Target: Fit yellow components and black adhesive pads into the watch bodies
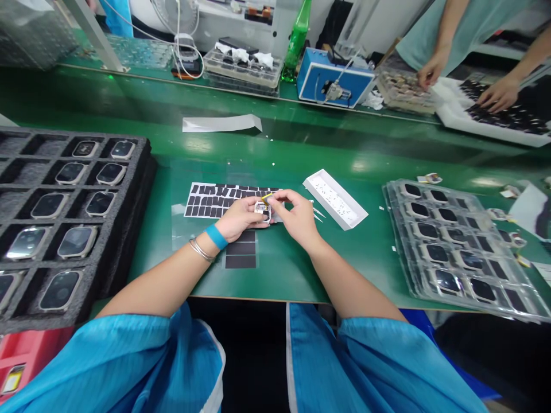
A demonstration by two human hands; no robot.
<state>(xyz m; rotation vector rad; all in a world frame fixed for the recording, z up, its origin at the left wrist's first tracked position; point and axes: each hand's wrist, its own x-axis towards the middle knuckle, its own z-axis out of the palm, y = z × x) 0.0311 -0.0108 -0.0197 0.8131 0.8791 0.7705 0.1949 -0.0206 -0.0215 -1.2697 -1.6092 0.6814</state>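
Note:
My left hand is closed round a small watch case held just above the green table. My right hand pinches a thin yellow strip at the top of that case. Both hands hover over a white sheet of small black pads. A blue band and a metal bangle sit on my left wrist. A pair of tweezers lies on the table just right of my right hand.
A black foam tray with several watch cases fills the left. A clear plastic tray of watch parts lies at right. A small white tray sits behind my right hand. Another person's hands work across the bench.

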